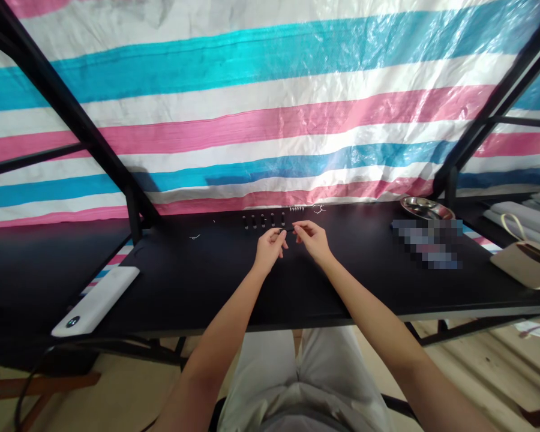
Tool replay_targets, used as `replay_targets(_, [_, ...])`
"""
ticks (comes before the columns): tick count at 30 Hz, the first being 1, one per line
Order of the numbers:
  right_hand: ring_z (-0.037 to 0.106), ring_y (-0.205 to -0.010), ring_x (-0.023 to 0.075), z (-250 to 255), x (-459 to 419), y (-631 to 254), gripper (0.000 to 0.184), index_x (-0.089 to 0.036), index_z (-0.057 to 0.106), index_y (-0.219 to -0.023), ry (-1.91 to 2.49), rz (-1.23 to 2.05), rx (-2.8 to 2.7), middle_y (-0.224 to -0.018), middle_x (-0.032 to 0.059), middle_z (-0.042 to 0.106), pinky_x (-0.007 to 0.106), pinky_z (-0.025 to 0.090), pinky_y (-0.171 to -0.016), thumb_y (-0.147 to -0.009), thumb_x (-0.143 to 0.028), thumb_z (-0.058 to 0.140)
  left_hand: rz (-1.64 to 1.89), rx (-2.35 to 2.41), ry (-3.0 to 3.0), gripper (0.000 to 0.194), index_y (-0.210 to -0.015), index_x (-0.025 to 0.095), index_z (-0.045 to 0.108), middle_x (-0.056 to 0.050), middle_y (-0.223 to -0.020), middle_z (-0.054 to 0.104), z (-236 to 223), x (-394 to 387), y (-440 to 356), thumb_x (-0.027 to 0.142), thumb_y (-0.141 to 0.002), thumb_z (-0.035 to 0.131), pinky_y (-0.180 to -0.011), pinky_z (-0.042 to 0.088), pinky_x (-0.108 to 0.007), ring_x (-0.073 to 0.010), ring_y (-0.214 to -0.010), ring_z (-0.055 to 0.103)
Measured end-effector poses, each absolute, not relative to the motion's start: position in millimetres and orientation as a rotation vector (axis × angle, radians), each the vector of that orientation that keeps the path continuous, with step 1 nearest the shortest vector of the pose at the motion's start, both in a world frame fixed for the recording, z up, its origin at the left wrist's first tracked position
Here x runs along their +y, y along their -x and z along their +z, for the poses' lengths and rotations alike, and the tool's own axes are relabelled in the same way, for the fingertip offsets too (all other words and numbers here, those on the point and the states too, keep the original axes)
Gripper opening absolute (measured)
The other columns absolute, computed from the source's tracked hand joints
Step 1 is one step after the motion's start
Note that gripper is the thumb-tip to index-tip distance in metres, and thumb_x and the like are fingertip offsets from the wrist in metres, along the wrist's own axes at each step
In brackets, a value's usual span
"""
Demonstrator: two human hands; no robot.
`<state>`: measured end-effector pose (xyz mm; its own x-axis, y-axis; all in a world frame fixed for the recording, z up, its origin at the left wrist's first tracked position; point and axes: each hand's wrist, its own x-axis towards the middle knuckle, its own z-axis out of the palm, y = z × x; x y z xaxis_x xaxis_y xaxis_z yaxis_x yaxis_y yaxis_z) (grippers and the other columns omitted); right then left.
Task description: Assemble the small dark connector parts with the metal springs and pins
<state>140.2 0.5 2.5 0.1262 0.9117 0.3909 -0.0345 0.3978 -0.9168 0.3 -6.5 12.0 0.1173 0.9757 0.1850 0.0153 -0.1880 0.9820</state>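
Above the black table, my left hand (pixel 270 247) and my right hand (pixel 311 238) face each other, fingertips close together in a pinch. Between them runs a small, thin dark piece (pixel 290 230), one end at each hand; its kind is too small to make out. Just beyond my left hand stands a row of several small black cylinder-like pieces (pixel 254 221) with lighter ends. Behind my fingers lies a line of several tiny white pieces (pixel 297 209). Thin white branching scraps (pixel 318 209) are to its right.
A thin white scrap (pixel 195 237) lies left on the black table (pixel 184 282). A long white device (pixel 96 302) sits at the left edge. Toward the right are a round metal dish (pixel 447 211), a blurred packet (pixel 427 243) and a beige pouch (pixel 517 264). Striped sheeting (pixel 261 132) hangs behind.
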Motion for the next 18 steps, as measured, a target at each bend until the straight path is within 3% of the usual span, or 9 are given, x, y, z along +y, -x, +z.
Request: replay_targets(18, [0.05,-0.049,0.0083,4.7,6.6,-149.5,0.03,-0.016,0.063,-0.084,0.923,0.849,-1.112,-0.067,0.0002,0.06,0.024,0.041,-0.046,-0.07,-0.043,0.064,1.401,1.076,-1.215,0.036,-0.079,0.013,0.056,0.004,-0.049,0.052,13.1,-1.5,3.6,0.049,-0.072,0.057,-0.032,0.024,-0.017,-0.0036,-0.03,0.038])
